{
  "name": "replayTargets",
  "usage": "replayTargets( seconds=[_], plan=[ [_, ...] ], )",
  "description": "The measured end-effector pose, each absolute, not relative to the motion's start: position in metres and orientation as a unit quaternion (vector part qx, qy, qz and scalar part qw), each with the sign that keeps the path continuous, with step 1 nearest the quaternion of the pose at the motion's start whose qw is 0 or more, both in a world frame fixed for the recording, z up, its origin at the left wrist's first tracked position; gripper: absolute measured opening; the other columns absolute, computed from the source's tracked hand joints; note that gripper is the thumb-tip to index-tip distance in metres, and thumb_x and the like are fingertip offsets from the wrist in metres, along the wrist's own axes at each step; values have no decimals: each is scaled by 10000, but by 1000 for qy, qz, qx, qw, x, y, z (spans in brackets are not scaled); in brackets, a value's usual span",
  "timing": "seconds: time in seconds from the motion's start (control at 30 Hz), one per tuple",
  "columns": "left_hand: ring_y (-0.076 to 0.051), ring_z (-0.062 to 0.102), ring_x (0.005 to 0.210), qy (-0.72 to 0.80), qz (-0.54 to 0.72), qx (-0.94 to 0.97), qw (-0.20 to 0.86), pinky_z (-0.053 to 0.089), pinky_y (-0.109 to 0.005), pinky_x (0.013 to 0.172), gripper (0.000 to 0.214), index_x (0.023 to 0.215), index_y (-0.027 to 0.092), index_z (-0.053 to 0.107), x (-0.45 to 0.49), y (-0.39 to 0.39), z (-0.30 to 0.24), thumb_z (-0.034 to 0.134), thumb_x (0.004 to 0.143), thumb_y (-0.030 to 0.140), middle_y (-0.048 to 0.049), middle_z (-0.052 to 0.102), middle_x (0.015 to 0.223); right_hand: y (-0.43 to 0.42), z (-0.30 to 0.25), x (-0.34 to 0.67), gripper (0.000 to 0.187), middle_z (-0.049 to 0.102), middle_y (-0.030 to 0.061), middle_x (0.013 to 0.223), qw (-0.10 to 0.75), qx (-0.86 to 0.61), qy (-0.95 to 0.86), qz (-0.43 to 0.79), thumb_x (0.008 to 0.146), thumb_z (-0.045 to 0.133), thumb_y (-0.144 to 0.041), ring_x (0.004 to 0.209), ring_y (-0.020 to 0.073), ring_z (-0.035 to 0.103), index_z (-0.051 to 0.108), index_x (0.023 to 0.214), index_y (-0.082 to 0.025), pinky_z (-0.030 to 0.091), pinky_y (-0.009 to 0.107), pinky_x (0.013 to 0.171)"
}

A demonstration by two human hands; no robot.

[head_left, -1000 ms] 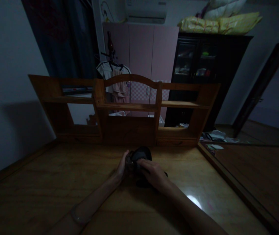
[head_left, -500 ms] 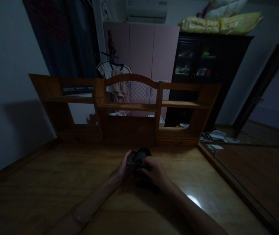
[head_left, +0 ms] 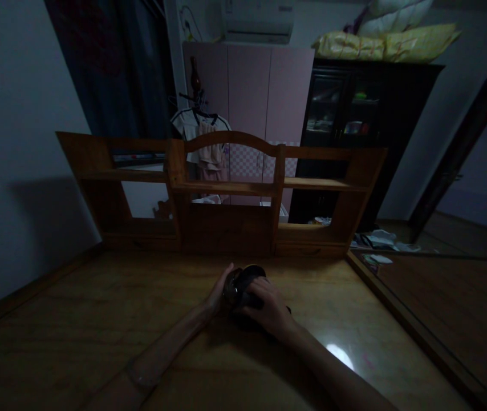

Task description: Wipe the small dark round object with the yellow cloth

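Observation:
Close to the middle of the desk, a rounded black object [head_left: 247,278] is between my hands; the dim light hides its kind. My left hand [head_left: 220,292] cups its left end, where a brownish, shiny part [head_left: 230,288] catches the light. The thumb of that hand points up and its other fingers are mostly hidden behind the object. From the right, my right hand [head_left: 272,307] grips the black body, with its fingers bent over the top. A small dark piece sticks out beyond the right wrist.
A wooden shelf unit [head_left: 226,187] with compartments and small drawers stands along the back of the wooden desk [head_left: 141,311]. A white wall [head_left: 21,171] borders the left, and a raised wooden edge [head_left: 397,319] runs along the right. A light reflection shows near my right forearm.
My right hand has shifted slightly down and right, its fingers now more over the black object. The object has turned a little, and my left hand stays at its left end.

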State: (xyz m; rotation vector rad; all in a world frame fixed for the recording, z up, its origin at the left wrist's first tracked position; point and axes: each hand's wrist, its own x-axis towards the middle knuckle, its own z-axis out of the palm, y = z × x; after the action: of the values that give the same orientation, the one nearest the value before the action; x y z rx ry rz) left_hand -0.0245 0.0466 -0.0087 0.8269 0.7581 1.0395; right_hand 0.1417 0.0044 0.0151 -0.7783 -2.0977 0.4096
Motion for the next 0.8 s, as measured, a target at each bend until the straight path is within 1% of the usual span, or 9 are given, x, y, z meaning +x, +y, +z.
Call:
replayTargets(
  seconds=[0.17, 0.27, 0.37, 0.4, 0.47, 0.53, 0.6, 0.7, 0.8],
  plan=[
    [-171, 638, 735, 333, 516, 376, 694, 487, -281, 780, 534, 804, 146, 640, -25, 43, -8, 478, 789, 654, -24, 694, 758, -1, 15, 137, 198, 598, 36, 973, 447, -310, -813, 207, 764, 681, -194, 926, 198, 521, 591, 940, -211, 396, 299, 812],
    [-208, 629, 871, 381, 527, 457, 606, 464, -311, 841, 565, 966, 156, 630, -25, 38, -7, 414, 823, 659, -43, 689, 911, 0, 14, 135, 156, 590, 18, 906, 488, -353, -751, 270, 782, 652, -238, 852, 179, 528, 586, 919, -200, 409, 274, 756],
    [-216, 602, 987, 404, 524, 550, 510, 449, -325, 871, 533, 1218, 229, 495, -24, 32, -5, 412, 857, 612, -42, 636, 1110, 6, 14, 135, 167, 579, -10, 787, 518, -399, -660, 371, 781, 645, -328, 752, 163, 533, 588, 860, -192, 416, 249, 668],
    [-215, 592, 1019, 396, 519, 572, 496, 447, -327, 879, 533, 1276, 259, 431, -23, 31, -5, 436, 859, 591, -42, 608, 1172, 8, 14, 136, 196, 578, -14, 767, 525, -404, -630, 405, 773, 649, -359, 732, 160, 536, 591, 851, -189, 416, 243, 646],
    [-217, 571, 1074, 373, 506, 602, 492, 442, -330, 899, 560, 1327, 288, 344, -21, 30, -5, 489, 854, 551, -52, 553, 1260, 12, 13, 138, 261, 593, -12, 776, 532, -397, -580, 472, 755, 663, -406, 722, 160, 548, 599, 878, -185, 421, 239, 625],
    [-223, 562, 1093, 364, 501, 611, 493, 440, -337, 909, 562, 1319, 277, 337, -21, 32, -5, 512, 849, 531, -67, 542, 1271, 14, 11, 140, 302, 615, -6, 803, 524, -372, -553, 530, 742, 678, -420, 714, 158, 564, 607, 919, -185, 427, 237, 612],
    [-229, 561, 1089, 371, 510, 610, 479, 435, -345, 916, 532, 1277, 245, 379, -23, 36, -6, 510, 849, 534, -79, 563, 1232, 14, 11, 142, 304, 631, -4, 812, 503, -348, -547, 572, 728, 702, -399, 709, 157, 579, 617, 929, -187, 435, 237, 612],
    [-228, 576, 1049, 372, 521, 618, 456, 440, -333, 894, 473, 1190, 209, 446, -26, 39, -6, 498, 852, 536, -78, 601, 1145, 12, 12, 142, 312, 649, -6, 826, 490, -331, -552, 589, 676, 760, -337, 743, 162, 597, 632, 922, -192, 454, 246, 656],
    [-216, 609, 944, 372, 513, 624, 457, 465, -303, 810, 437, 1130, 200, 484, -27, 37, -4, 465, 862, 545, -62, 630, 1055, 9, 16, 141, 328, 656, -14, 813, 485, -333, -552, 591, 628, 796, -307, 737, 157, 600, 639, 892, -193, 458, 242, 660]
  ],
)
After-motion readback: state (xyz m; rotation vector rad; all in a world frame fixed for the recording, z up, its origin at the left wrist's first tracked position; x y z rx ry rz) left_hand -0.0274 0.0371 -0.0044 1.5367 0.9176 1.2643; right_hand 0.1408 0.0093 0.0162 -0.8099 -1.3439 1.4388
